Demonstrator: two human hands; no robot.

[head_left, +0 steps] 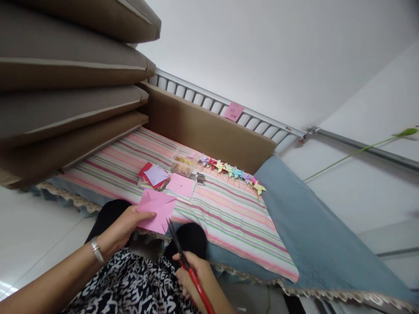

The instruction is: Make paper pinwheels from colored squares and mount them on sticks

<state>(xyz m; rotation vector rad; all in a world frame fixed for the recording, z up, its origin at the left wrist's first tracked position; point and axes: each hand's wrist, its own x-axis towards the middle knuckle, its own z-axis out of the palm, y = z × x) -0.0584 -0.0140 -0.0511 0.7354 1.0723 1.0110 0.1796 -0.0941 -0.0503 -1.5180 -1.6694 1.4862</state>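
Observation:
Between the thumb and fingers of my left hand [126, 223] is a square of pink paper [157, 210], with slits or creases running in from its corners. My right hand [196, 272] grips red-handled scissors [181, 250], whose dark blades are parted and point at the paper's lower right corner. Just beyond the paper lie a stack of pink paper squares [181, 185] and a pile of red and lilac squares [154, 175]. Behind them, a clear plastic box [183, 162] holds many small yellowish pieces.
Paper pinwheels on sticks [236, 172] form a row at the back of the striped cloth [235, 222]. A small metal object [200, 178] sits beside the box. Stacked brown cushions [72, 100] rise at left; a pink note [234, 111] hangs on the white rail [196, 93].

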